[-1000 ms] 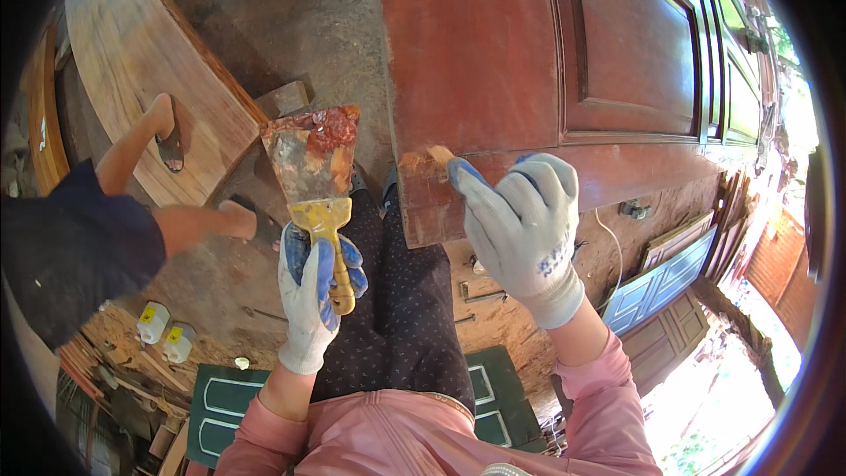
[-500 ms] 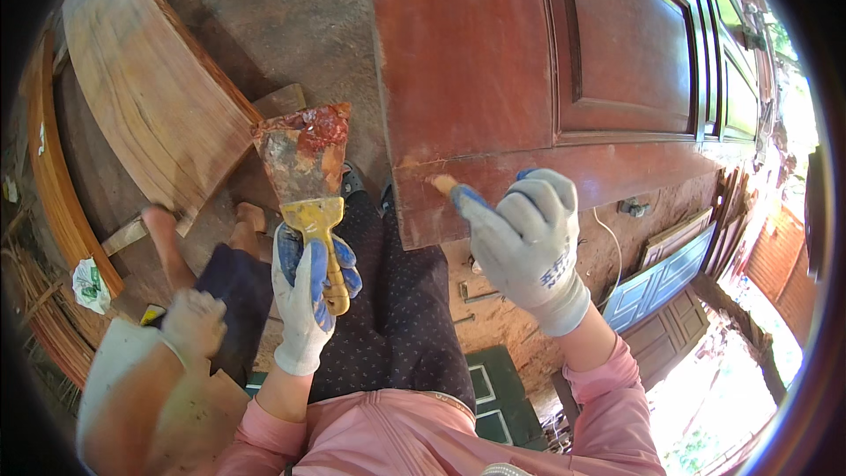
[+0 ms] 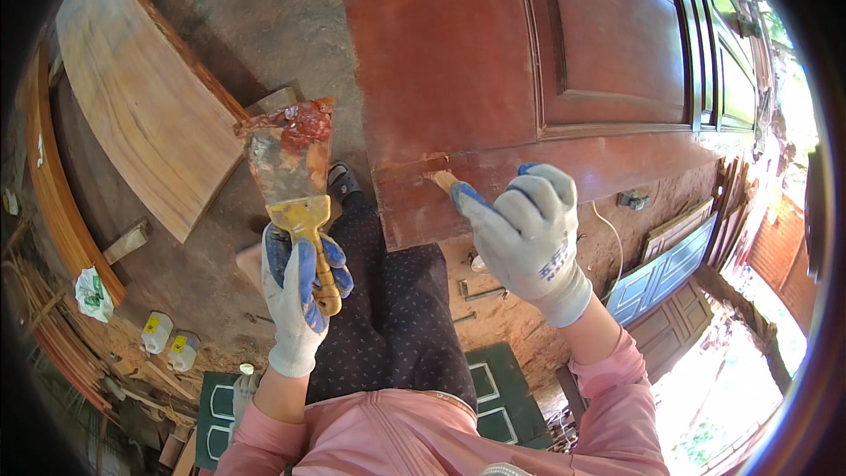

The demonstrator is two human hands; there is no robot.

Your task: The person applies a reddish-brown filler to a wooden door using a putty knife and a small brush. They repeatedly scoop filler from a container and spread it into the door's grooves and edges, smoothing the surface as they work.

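Note:
My left hand point(image 3: 302, 300), in a white and blue work glove, is closed round the yellow handle of a putty knife point(image 3: 300, 211). The broad blade points away from me, with wet reddish-brown filler point(image 3: 304, 123) along its end. My gloved right hand point(image 3: 529, 238) pinches a small tan piece point(image 3: 443, 181) at the index fingertip; its exact kind is hard to make out. That piece touches the near left corner of a red-brown panelled wooden door point(image 3: 458, 62). A smear of filler point(image 3: 434, 163) lies on the door's joint line there.
A wide pale plank point(image 3: 150, 97) and a curved orange-brown board point(image 3: 75, 194) lie at left. Two white jugs point(image 3: 170, 341) and a plastic bag point(image 3: 93, 294) stand near them. A dark green panel point(image 3: 502, 397) is behind my legs. A blue panelled door point(image 3: 661, 273) leans at right.
A co-worker at lower left has moved almost out of view, uncovering the jugs. A filler smear now shows beside the tan piece. The scene has shifted slightly left.

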